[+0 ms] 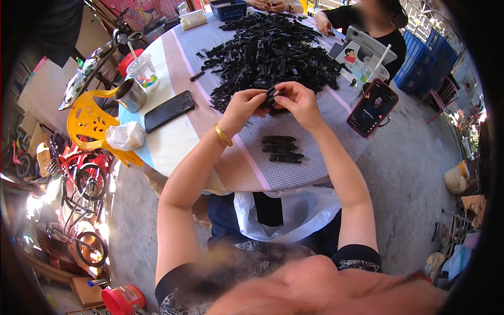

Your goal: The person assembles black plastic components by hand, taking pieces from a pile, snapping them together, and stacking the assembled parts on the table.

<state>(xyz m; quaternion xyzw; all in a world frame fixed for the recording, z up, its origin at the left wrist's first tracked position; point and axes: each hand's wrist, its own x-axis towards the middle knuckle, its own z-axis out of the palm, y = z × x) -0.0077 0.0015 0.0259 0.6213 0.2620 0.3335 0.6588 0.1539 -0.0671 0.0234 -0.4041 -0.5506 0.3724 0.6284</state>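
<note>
Both my hands meet over the near edge of a large pile of black plastic pieces (278,47) on the table. My left hand (245,107), with a gold bangle at the wrist, pinches a small black plastic piece (271,97). From the other side, my right hand (299,104) grips the same piece with closed fingers. The fingers partly cover it, so its exact kind is unclear. Nearer to me, several similar long black pieces (282,149) lie side by side in a short row. An open white plastic bag (310,212) hangs at my lap below the table edge.
The round table (210,170) has a striped cloth. At left are a dark phone (169,111), metal cup (130,95), plastic cup (143,72) and white bag (125,136). A lit phone (373,108) stands at right. A blue basket (229,9) and two people are beyond the pile.
</note>
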